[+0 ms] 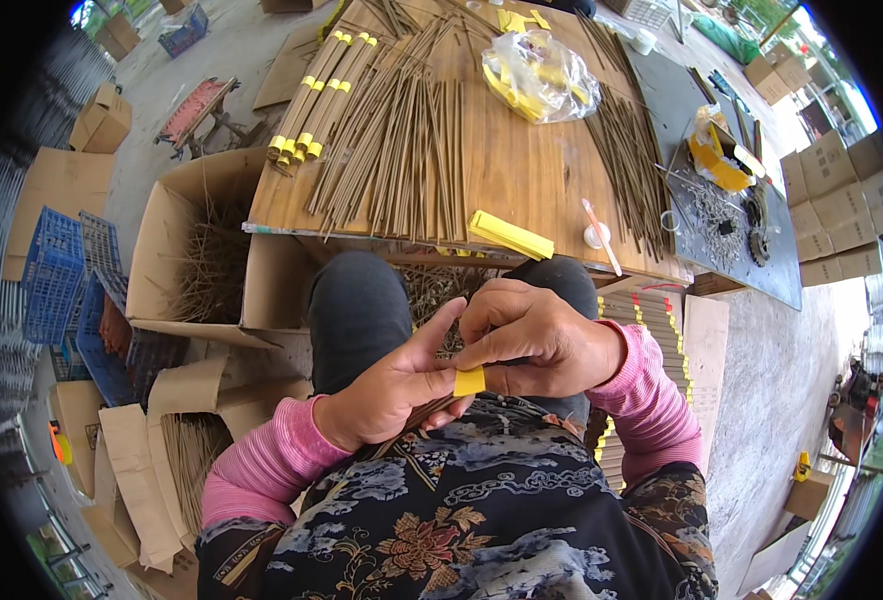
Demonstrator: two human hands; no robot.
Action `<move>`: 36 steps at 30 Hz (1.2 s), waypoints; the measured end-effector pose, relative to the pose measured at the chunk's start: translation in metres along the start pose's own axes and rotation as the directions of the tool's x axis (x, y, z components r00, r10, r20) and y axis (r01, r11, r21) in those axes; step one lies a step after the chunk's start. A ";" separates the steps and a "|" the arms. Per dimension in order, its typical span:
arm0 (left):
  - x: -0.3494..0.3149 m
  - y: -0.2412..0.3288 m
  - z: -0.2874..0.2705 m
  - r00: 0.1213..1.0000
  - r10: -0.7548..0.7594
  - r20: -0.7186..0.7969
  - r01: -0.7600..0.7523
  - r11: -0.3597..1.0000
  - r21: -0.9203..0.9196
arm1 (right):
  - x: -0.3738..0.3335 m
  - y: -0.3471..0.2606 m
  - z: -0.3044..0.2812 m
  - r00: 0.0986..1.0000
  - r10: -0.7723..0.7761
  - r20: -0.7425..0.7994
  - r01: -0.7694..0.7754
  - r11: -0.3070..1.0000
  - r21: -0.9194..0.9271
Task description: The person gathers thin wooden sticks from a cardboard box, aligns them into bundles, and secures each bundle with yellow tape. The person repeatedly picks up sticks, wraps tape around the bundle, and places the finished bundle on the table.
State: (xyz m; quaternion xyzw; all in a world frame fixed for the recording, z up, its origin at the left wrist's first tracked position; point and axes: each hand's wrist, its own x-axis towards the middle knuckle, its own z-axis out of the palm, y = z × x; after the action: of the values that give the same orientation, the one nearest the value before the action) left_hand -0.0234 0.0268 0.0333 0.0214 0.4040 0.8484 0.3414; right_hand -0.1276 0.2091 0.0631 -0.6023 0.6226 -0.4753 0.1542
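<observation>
Over my lap, my left hand (pixel 386 395) is closed around a bundle of thin brown sticks (pixel 424 411), mostly hidden by the palm and thumb. A yellow paper strip (pixel 469 382) lies at the end of that bundle, under my left thumb. My right hand (pixel 546 340) has its fingers bent and pinched at the strip's right side; the fingertips partly cover one another. Ahead, a stack of yellow paper strips (pixel 510 235) rests on the near edge of the wooden table (pixel 516 170). To its right are a small white pot (pixel 595 236) and a pale, thin-handled tool (pixel 601 238).
Loose brown sticks (pixel 401 150) spread over the table, beside banded bundles (pixel 311 105) at left. A plastic bag (pixel 539 78) with yellow strips lies farther back. An open carton (pixel 191 250) stands left of my knees. Nails (pixel 716 215) cover part of a dark board at right.
</observation>
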 end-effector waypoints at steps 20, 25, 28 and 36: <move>-0.003 0.016 0.007 0.996 -0.071 0.058 0.078 0.989 -0.123 | 0.009 -0.008 0.000 0.879 -0.473 0.055 0.444 0.770 -0.459; -0.001 0.023 0.012 0.999 -0.052 0.017 0.052 0.997 -0.051 | 0.006 -0.010 -0.002 0.859 -0.511 0.031 0.460 0.743 -0.486; -0.006 0.022 0.012 0.993 0.035 -0.111 -0.026 0.996 0.081 | 0.004 -0.013 0.001 0.862 -0.501 -0.075 0.407 0.774 -0.484; -0.011 0.033 0.032 0.872 0.467 -0.147 -0.297 0.744 0.598 | -0.008 -0.015 0.036 0.803 0.151 -0.576 -0.116 0.988 0.098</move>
State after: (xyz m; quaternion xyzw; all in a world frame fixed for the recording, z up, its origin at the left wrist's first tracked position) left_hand -0.0235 0.0276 0.0807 0.0798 0.6651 0.7388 0.0744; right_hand -0.0894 0.2042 0.0541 -0.3781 0.6665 -0.6424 0.0068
